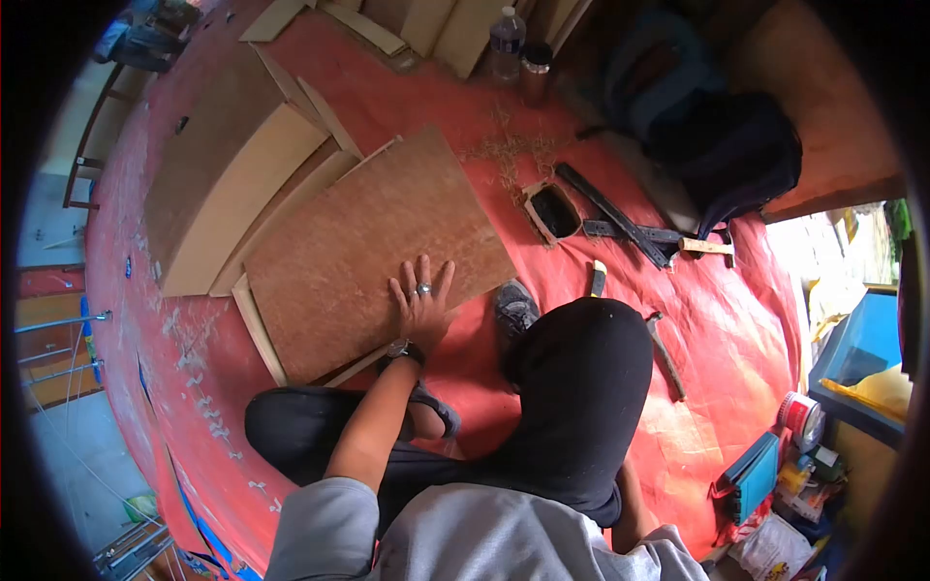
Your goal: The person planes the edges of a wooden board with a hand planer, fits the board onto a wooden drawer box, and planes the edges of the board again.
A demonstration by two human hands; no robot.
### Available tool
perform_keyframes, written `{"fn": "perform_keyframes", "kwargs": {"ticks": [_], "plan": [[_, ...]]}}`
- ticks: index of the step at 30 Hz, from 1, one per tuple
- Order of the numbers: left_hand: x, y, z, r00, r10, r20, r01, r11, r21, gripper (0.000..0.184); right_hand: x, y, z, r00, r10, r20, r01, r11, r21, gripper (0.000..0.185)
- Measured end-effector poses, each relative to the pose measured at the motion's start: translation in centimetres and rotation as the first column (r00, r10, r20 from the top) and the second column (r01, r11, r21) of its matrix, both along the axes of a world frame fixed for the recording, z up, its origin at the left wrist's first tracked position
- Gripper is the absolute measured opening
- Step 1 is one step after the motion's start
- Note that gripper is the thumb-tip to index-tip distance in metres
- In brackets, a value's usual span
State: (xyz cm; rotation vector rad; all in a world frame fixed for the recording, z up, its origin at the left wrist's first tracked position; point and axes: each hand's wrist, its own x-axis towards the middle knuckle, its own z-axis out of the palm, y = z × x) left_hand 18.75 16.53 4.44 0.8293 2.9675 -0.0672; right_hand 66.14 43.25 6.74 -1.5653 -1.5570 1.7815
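Note:
My left hand point(423, 308) lies flat on a brown wooden panel point(363, 237), its fingers spread, with a ring on one finger and a watch on the wrist. The panel seems to be the top face of a shallow wooden box or frame; pale edges point(260, 334) show along its near left side. Beside my right thigh only my right forearm point(633, 513) shows. My right hand is hidden by the leg, so its fingers cannot be made out. Near my right knee lie a hammer point(668, 360) and a yellow-and-black cutter point(598, 278).
More wooden panels point(218, 160) stand at the left. Beyond the shoe are an open container point(553, 212), dark metal bars point(615, 215) and a wooden-handled hammer point(707, 247). Bottles point(507, 46) and a dark bag point(731, 145) stand farther back. Cans and packets point(799, 416) sit at right.

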Motion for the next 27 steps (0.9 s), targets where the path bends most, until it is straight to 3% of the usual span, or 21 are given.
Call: {"fn": "perform_keyframes", "kwargs": {"ticks": [3, 7, 12, 18, 24, 27], "plan": [[-0.4, -1.0, 2.1, 0.984, -0.028, 0.175, 0.029, 1.0, 0.0, 0.113, 2.1, -0.5, -0.2, 1.0, -0.011, -0.013, 0.011, 1.0, -0.003, 0.056], [-1.2, -5.7, 2.5, 0.961, -0.155, 0.231, 0.133, 0.985, 0.109, 0.109, 4.0, -0.8, 0.1, 1.0, 0.012, -0.02, -0.012, 1.0, -0.012, 0.056], [-0.2, -10.1, 2.3, 0.983, -0.051, 0.178, 0.046, 0.998, 0.033, 0.085, 4.3, -0.3, 0.5, 0.999, 0.04, -0.034, -0.041, 0.999, -0.013, 0.055], [0.7, -10.9, -0.1, 0.974, -0.221, 0.043, 0.223, 0.974, -0.033, 0.07, 4.2, 0.5, 1.2, 0.997, 0.072, -0.029, -0.072, 0.997, 0.004, 0.055], [1.0, -10.1, 2.9, 0.946, -0.301, 0.119, 0.32, 0.926, -0.2, 0.077, 2.9, 1.3, 1.7, 0.995, 0.101, -0.022, -0.101, 0.995, 0.016, 0.054], [1.1, -10.2, 1.8, 0.941, -0.318, 0.117, 0.333, 0.932, -0.14, 0.073, 2.3, 1.7, 1.6, 0.993, 0.116, -0.023, -0.116, 0.993, 0.016, 0.054]]}}
